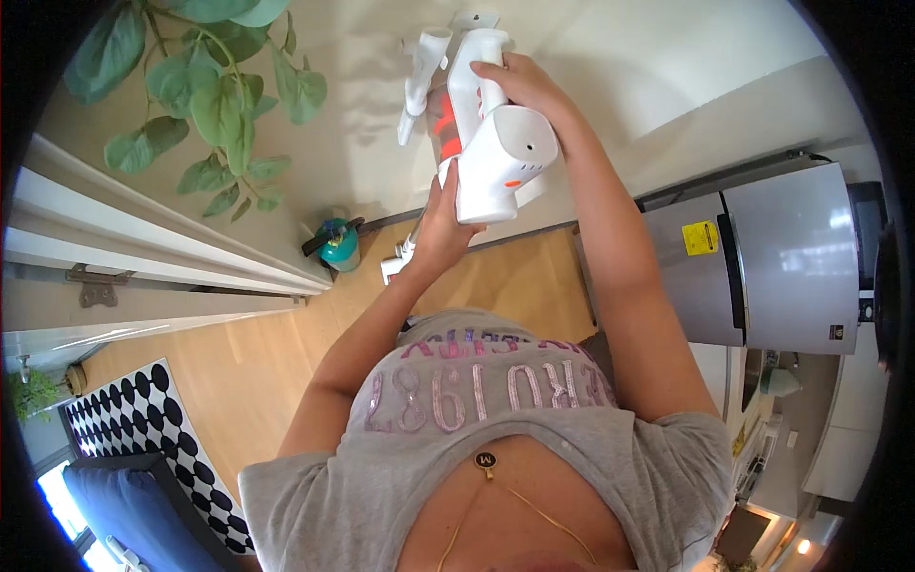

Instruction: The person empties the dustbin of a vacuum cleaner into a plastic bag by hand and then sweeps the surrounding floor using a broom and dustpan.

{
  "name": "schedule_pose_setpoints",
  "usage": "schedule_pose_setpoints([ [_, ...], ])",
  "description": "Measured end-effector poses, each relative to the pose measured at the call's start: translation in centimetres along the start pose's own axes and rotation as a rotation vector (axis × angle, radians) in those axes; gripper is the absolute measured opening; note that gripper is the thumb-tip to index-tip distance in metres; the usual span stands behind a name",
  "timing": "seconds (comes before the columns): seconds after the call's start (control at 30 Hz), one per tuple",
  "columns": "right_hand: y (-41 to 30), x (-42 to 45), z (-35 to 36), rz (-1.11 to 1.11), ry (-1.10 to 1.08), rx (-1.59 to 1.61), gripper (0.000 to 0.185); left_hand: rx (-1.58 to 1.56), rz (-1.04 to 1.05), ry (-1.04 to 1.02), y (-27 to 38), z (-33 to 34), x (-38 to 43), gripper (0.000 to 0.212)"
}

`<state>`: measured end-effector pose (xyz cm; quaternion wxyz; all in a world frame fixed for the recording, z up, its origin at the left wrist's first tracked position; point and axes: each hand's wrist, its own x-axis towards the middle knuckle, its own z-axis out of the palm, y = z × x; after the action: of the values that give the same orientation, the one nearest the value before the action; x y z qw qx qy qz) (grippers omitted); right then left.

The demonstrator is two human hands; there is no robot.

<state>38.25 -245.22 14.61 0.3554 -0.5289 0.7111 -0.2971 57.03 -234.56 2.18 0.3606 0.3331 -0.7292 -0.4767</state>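
A white cordless stick vacuum (500, 161), with red parts showing in its dust cup (448, 125), is held in both hands against the wall. My right hand (527, 82) wraps around its handle (493, 79). Lower down, my left hand (449, 227) grips the body from the left side. Just left of the handle, a white vacuum attachment (425, 75) hangs by a white wall bracket (475, 20). A white floor head (393, 269) shows on the floor beyond my left forearm. Whether the vacuum is seated on the bracket cannot be told.
Leafy green stems (214, 107) hang at the upper left. A teal canister (339, 244) with a black top stands on the wooden floor by a white folding door (164, 229). To the right are a grey refrigerator (786, 257) and a kitchen. A patterned rug (143, 407) lies lower left.
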Motion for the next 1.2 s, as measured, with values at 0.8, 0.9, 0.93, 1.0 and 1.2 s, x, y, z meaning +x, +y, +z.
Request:
schedule_pose_setpoints([
  [0.8,-1.3,1.7,-0.7,0.080,0.009,-0.268,0.054,0.047,0.039,0.044,-0.7,1.4,1.7,0.107],
  [0.9,-2.1,1.2,-0.6,0.078,-0.034,-0.206,0.060,0.000,0.103,0.012,-3.0,1.1,2.5,0.109],
  [0.93,-1.6,1.2,-1.0,0.178,-0.085,-0.014,0.062,-0.041,0.118,-0.019,-3.1,1.2,2.7,0.109],
  [1.0,-1.1,0.3,-1.2,0.177,-0.121,0.074,0.062,0.021,0.113,-0.046,-2.7,0.3,2.4,0.109],
  [1.2,0.0,-4.0,-3.5,-0.205,0.164,-0.178,0.056,-0.002,-0.115,-0.098,-1.9,-0.2,1.3,0.114],
])
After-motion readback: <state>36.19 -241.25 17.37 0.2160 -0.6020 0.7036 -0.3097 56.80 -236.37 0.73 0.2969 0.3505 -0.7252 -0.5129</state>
